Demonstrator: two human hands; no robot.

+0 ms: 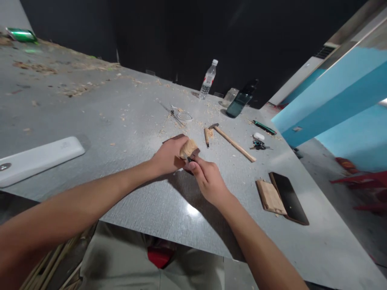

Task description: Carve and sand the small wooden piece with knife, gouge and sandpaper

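So my left hand (169, 155) is gripping the wood (188, 148) around its left side, and my right hand (211, 179) is pinching a dark tool (190, 159) at its near edge. Left's sitting closer; can't tell the wood's long axis.

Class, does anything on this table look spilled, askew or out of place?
Yes: wood shavings lie scattered untidily across the grey tabletop, and at its far left a green can rests on its side, though cans usually stand upright.
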